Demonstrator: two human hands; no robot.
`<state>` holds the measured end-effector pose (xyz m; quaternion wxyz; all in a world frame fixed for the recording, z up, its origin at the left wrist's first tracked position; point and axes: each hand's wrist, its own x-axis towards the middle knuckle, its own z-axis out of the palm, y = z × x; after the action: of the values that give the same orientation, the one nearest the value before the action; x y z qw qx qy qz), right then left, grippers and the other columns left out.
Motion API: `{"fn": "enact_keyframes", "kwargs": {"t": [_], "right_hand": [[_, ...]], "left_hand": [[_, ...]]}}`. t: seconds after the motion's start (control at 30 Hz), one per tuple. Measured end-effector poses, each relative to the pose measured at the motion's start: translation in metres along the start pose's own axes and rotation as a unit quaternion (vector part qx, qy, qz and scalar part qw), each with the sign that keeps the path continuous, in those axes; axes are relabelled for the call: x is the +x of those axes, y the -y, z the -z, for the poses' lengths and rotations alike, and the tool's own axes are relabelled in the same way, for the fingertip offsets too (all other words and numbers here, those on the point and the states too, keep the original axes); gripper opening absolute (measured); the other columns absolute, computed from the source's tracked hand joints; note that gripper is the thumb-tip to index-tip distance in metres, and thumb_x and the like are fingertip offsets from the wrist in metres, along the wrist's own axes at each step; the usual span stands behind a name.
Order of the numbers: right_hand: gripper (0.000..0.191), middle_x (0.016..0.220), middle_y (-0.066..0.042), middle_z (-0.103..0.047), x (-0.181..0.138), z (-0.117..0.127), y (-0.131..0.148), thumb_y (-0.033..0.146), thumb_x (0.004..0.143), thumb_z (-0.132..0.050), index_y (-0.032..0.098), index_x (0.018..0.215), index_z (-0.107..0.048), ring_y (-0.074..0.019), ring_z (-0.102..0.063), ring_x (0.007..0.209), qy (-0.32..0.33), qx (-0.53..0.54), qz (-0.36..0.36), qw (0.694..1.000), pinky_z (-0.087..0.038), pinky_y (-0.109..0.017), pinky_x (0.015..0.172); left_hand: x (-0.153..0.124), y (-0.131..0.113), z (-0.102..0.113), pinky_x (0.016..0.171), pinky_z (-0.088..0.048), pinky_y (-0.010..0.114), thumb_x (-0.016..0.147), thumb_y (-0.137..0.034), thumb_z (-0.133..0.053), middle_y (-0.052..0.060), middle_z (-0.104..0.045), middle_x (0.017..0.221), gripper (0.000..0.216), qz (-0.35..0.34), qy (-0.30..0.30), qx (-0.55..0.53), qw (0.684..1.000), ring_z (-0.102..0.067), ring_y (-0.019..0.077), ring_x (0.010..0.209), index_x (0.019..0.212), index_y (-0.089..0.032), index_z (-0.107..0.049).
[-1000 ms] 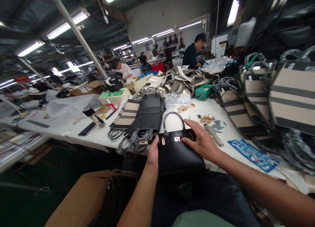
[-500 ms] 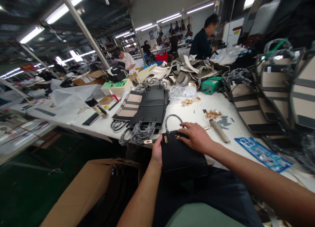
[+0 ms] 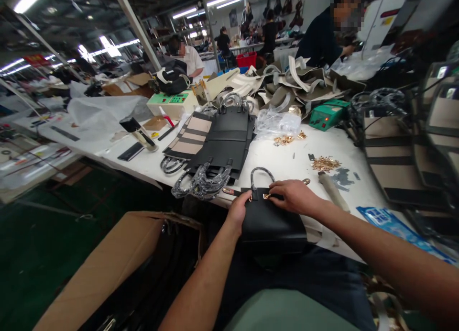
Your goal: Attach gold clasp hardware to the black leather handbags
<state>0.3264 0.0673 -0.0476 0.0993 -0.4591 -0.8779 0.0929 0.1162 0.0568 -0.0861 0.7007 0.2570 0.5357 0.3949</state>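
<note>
A small black handbag [image 3: 270, 223] with gold clasps and a wrapped handle rests at the near edge of the white table [image 3: 287, 161], partly over my lap. My left hand [image 3: 239, 210] grips its left side, thumb on the front face. My right hand [image 3: 292, 196] lies over the bag's top edge by the gold clasp, fingers curled on it.
A stack of black and striped bags [image 3: 218, 147] lies further left on the table. Gold metal fittings [image 3: 324, 163], a tool handle [image 3: 333, 191], a green box [image 3: 328, 115] and striped bags [image 3: 398, 159] lie to the right. An open cardboard box [image 3: 118, 269] stands below left. Other people work at the far tables.
The view has tipped downward and moved closer. Both hands stay on the black handbag; my right hand has slid a little along its top edge.
</note>
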Motion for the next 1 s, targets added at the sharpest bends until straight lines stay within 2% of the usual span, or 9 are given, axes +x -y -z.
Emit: {"fn": "enact_keyframes", "kwargs": {"t": [0.1,0.2,0.27,0.33,0.43,0.53,0.7,0.9,1.0], "right_hand": [[0.022,0.113,-0.005,-0.073,0.001,-0.003,-0.001,0.032,0.092,-0.056,0.025,0.099,-0.076,-0.0225,-0.069,0.096,-0.004,-0.012,0.01,1.0,-0.049,-0.03,0.083],[0.021,0.114,-0.006,-0.073,0.001,-0.008,0.0,0.032,0.093,-0.057,0.024,0.096,-0.076,-0.0234,-0.069,0.096,-0.01,-0.03,0.01,0.999,-0.049,-0.032,0.084],[0.022,0.116,-0.006,-0.072,-0.001,-0.012,0.0,0.033,0.094,-0.056,0.023,0.096,-0.076,-0.0242,-0.068,0.098,-0.018,-0.034,0.009,0.999,-0.049,-0.034,0.086],[0.023,0.119,-0.006,-0.071,-0.004,-0.015,0.001,0.033,0.096,-0.055,0.023,0.098,-0.076,-0.025,-0.068,0.101,-0.027,-0.03,0.005,0.999,-0.049,-0.036,0.088],[0.022,0.121,-0.007,-0.071,-0.012,-0.014,0.0,0.032,0.096,-0.056,0.023,0.102,-0.075,-0.0265,-0.066,0.107,-0.053,-0.011,0.006,0.999,-0.048,-0.04,0.092],[0.02,0.12,-0.007,-0.071,-0.029,-0.006,-0.006,0.031,0.095,-0.057,0.024,0.106,-0.074,-0.0281,-0.061,0.116,-0.141,0.014,-0.017,0.99,-0.047,-0.044,0.096],[0.024,0.116,-0.009,-0.07,-0.071,0.006,-0.035,0.039,0.093,-0.061,0.024,0.109,-0.071,-0.0279,-0.063,0.11,-0.33,-0.002,-0.205,0.921,-0.047,-0.043,0.098],[0.041,0.119,-0.012,-0.067,-0.106,-0.012,-0.072,0.047,0.09,-0.058,0.024,0.124,-0.064,-0.0324,-0.065,0.103,-0.168,-0.1,-0.37,0.908,-0.05,-0.042,0.079],[0.044,0.119,-0.012,-0.068,-0.104,-0.016,-0.076,0.045,0.088,-0.059,0.025,0.127,-0.062,-0.0326,-0.066,0.099,-0.163,-0.096,-0.404,0.895,-0.05,-0.041,0.074]], "left_hand": [[-0.004,-0.003,0.005,0.088,-0.051,0.039,0.085,-0.046,-0.063,0.01,-0.074,0.102,0.034,-0.192,-0.067,0.247,0.948,-0.068,0.0282,0.097,0.102,-0.018,-0.072],[-0.01,-0.006,0.009,0.101,-0.044,0.045,0.09,-0.034,-0.057,0.012,-0.062,0.132,0.041,-0.35,-0.131,0.47,0.8,-0.057,0.0305,0.12,0.13,-0.023,-0.06],[-0.012,-0.007,0.01,0.109,-0.037,0.05,0.09,-0.023,-0.054,0.011,-0.053,0.144,0.046,-0.419,-0.121,0.55,0.712,-0.047,0.0308,0.132,0.136,-0.024,-0.055],[-0.01,-0.007,0.011,0.115,-0.03,0.051,0.088,-0.014,-0.053,0.007,-0.055,0.143,0.045,-0.463,-0.044,0.578,0.671,-0.042,0.0295,0.136,0.131,-0.026,-0.06],[-0.004,-0.008,0.011,0.114,-0.031,0.052,0.087,-0.016,-0.057,0.007,-0.065,0.13,0.038,-0.472,0.074,0.548,0.686,-0.044,0.0304,0.132,0.121,-0.026,-0.067],[0.004,-0.009,0.013,0.112,-0.031,0.056,0.086,-0.026,-0.065,0.009,-0.068,0.124,0.03,-0.457,0.113,0.508,0.722,-0.046,0.0345,0.129,0.115,-0.028,-0.072],[0.012,-0.009,0.017,0.118,-0.018,0.057,0.084,-0.031,-0.07,0.008,-0.068,0.123,0.03,-0.453,0.132,0.478,0.741,-0.041,0.0346,0.135,0.114,-0.031,-0.073],[0.014,-0.013,0.019,0.118,-0.022,0.054,0.089,-0.026,-0.061,0.012,-0.064,0.126,0.033,-0.46,0.165,0.537,0.687,-0.04,0.0339,0.138,0.121,-0.026,-0.069],[0.015,-0.015,0.018,0.119,-0.021,0.052,0.089,-0.022,-0.059,0.012,-0.064,0.127,0.034,-0.47,0.183,0.551,0.665,-0.04,0.0334,0.14,0.122,-0.024,-0.068]]}}
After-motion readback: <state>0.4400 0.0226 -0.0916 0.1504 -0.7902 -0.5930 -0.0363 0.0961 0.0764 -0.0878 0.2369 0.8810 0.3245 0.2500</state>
